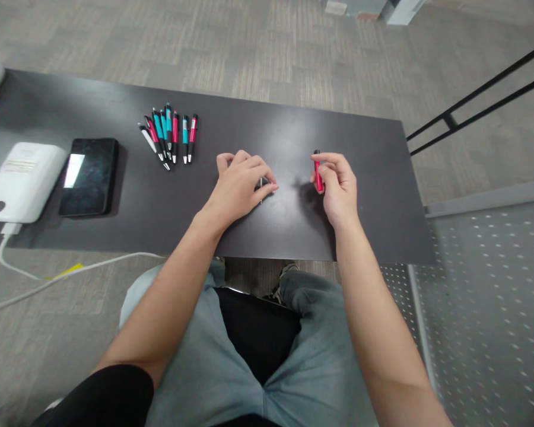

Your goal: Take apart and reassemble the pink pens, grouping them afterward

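Observation:
My right hand (342,187) is raised over the right part of the dark table and pinches a red pen barrel (318,173) between thumb and fingers. The barrel stands nearly upright in view, its dark end pointing away from me. Near the table's middle, my left hand (241,181) is bent palm down, thumb and forefinger close together. A thin pale rod (261,182) shows between them, partly hidden by the thumb; its kind is unclear. Left of that hand lies a pile of red, teal and white pens (164,133), with a teal pen (186,139) and a red pen (193,137) side by side.
On the table's left lie a black phone-like device (89,178) and a white power bank (24,181) with a white cable (71,271) running off the front edge. A black metal frame (449,121) and a perforated grey panel (489,296) stand at the right.

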`<state>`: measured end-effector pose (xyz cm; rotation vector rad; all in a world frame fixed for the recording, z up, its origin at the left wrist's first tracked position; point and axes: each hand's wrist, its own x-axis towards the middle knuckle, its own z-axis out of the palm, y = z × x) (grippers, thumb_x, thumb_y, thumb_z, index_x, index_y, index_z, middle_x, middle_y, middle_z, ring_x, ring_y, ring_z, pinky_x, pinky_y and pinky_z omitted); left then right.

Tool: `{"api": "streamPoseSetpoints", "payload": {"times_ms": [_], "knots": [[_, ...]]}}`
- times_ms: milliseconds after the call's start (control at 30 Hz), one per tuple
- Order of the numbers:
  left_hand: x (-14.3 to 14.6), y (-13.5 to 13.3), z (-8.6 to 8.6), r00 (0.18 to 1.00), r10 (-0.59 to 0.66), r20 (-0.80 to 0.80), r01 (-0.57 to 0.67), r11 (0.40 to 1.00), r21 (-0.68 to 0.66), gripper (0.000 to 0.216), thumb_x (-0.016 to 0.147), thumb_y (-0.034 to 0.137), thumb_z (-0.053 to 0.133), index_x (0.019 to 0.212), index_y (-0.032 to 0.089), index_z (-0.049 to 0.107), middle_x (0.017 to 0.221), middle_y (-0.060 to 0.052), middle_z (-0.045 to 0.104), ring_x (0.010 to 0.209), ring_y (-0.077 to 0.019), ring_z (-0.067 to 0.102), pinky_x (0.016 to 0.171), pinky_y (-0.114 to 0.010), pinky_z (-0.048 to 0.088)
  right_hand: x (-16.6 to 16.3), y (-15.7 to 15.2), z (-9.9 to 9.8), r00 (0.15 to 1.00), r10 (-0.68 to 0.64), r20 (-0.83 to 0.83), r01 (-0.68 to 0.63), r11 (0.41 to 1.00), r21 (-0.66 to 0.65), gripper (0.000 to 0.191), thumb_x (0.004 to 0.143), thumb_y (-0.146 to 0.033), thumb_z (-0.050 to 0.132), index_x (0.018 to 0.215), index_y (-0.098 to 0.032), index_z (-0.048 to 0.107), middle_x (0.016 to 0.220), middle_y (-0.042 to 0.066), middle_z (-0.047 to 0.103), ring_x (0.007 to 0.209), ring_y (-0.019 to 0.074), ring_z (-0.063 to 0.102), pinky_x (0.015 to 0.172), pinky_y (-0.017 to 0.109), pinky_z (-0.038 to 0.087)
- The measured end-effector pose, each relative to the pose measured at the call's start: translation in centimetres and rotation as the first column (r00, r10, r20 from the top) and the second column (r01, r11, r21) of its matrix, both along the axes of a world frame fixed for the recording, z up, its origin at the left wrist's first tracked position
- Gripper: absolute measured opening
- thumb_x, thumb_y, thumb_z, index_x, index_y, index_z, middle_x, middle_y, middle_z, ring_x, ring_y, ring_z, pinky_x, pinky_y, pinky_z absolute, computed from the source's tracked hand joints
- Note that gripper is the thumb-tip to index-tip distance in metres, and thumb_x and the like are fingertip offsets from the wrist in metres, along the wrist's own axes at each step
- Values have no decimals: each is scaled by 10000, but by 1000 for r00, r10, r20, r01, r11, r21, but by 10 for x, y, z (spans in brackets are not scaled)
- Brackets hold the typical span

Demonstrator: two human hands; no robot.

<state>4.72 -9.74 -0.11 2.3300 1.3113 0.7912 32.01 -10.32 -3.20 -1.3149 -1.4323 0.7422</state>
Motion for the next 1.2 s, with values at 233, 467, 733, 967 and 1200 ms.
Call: {"api": "streamPoseSetpoints", "payload": {"times_ms": [233,467,733,967,1200], "knots": [[-8,6,1,989,4,148,-2,1000,-12,78,1101,275,862,1135,320,915,1063,-6,926,1002,-280,804,1237,-574,469,-8,-2,3,988,47,-150,-61,994,-86,569,1107,-869,642,1251,-327,740,998,35,856,551,158,601,561,346,500],[-16,4,11,952,-18,307,-5,997,75,191,1190,366,809,1253,320,984,1134,-42,913,1043,-255,809,1058,-443,599,-29,-15,17,999,39,11,-40,998,40,609,1067,-917,791,1189,-323,842,843,9,740,652,199,558,677,391,559],[-18,9,1,821,4,571,-63,994,84,504,1131,763,910,1222,267,921,1045,-32,851,874,-182,735,863,-332,630,-38,-17,11,989,141,34,-143,988,66,391,1110,-692,858,1161,-304,862,1072,28,892,702,177,618,754,374,580],[-17,10,4,761,8,649,-124,983,134,524,1098,790,936,1013,274,912,958,-20,878,811,-173,732,793,-320,616,-33,-19,4,984,142,105,-161,966,201,220,1136,-537,898,1149,-318,881,1119,20,933,692,179,650,829,401,625],[-14,1,15,791,-20,611,-90,985,150,189,1075,455,1008,1030,282,947,959,-11,907,808,-183,761,810,-345,631,-36,-19,3,914,271,300,-345,910,229,293,1230,-569,788,1222,-294,889,1006,23,838,655,166,596,687,369,517]]}}
